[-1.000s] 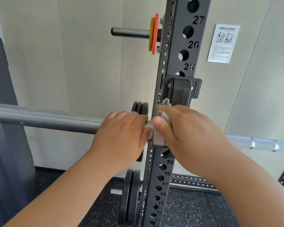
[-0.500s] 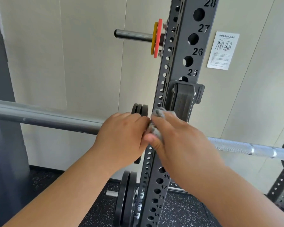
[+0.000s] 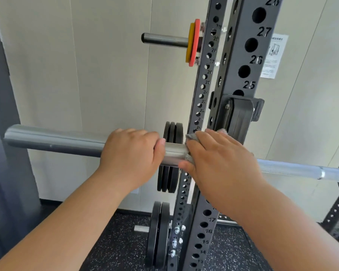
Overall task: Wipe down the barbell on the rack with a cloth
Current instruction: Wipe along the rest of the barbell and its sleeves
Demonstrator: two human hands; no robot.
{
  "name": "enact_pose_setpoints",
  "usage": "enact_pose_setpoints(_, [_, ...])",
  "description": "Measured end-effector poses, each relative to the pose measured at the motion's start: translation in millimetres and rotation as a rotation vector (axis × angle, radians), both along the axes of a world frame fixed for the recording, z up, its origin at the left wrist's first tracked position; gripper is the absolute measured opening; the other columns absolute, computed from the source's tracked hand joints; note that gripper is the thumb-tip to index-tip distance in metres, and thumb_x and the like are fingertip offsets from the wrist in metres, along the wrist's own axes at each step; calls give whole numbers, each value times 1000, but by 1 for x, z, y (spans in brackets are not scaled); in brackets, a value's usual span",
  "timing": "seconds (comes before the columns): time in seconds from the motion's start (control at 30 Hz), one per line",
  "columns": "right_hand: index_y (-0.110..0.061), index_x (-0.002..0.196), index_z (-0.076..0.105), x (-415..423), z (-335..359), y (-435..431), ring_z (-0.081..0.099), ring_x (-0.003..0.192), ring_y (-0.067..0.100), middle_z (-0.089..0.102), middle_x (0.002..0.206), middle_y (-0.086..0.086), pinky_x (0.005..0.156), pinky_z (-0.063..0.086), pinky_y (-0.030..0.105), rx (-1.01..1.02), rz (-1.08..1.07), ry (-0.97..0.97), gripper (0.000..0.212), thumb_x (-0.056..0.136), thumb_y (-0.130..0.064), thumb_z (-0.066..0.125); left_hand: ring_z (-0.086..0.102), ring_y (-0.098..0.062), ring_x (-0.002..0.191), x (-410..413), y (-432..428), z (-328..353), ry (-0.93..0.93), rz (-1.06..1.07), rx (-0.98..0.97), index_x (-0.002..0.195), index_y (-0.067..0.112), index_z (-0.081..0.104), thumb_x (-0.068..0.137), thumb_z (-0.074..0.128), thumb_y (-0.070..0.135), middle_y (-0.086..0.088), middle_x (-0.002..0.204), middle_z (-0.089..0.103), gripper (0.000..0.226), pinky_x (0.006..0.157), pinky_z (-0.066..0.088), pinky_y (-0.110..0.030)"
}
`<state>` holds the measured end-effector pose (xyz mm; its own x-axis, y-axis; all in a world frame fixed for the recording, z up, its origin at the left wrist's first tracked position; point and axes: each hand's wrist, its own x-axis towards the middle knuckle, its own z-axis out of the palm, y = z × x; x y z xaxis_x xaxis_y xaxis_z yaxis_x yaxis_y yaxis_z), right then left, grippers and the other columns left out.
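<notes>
Gripping barbell (image 3: 57,140) with left hand (image 3: 131,155); right hand (image 3: 221,163) wraps cloth (image 3: 192,136) round it, cloth mostly hidden under palm.

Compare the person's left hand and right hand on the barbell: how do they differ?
The left hand grips the bare sleeve of the barbell; the right hand wraps a grey cloth round the bar. The left hand sits out to the side of the rack upright; the right hand lies in front of it. Both come palm-down over the top and curl round the bar.
</notes>
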<state>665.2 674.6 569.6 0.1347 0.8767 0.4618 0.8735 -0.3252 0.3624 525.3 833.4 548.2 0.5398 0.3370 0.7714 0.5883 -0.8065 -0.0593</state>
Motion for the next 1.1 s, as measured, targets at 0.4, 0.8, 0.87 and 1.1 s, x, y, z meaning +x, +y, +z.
enact_pose_setpoints(0.4, [-8,156,45,-14,-14,-7,51,139,35,58,146,12,123,31,56,125,-89,0,76,109,-59,13,49,-26,63,1,7,15,164,48,-27,75,23,55,102,13,45,4,61,42,55,56,31,-34])
enact_pose_setpoints(0.8, [-9,161,34,-14,-24,8,55,134,32,61,140,12,124,32,50,280,-105,-39,63,100,-23,46,50,-20,66,13,30,38,325,-94,-305,70,16,44,104,23,43,-5,74,53,48,57,34,-33])
enact_pose_setpoints(0.87, [-11,158,38,-15,-21,7,59,127,32,67,126,7,119,39,48,324,-147,-16,59,104,-34,46,49,-18,62,12,31,37,270,-135,-291,69,15,46,102,27,40,-4,72,55,45,53,28,-31])
enact_pose_setpoints(1.1, [-9,143,53,-32,-41,24,56,124,38,61,130,13,119,34,53,275,-117,-52,57,105,-51,48,40,-16,50,-6,18,31,-14,-215,-106,59,22,35,98,39,37,4,54,43,42,48,22,-29])
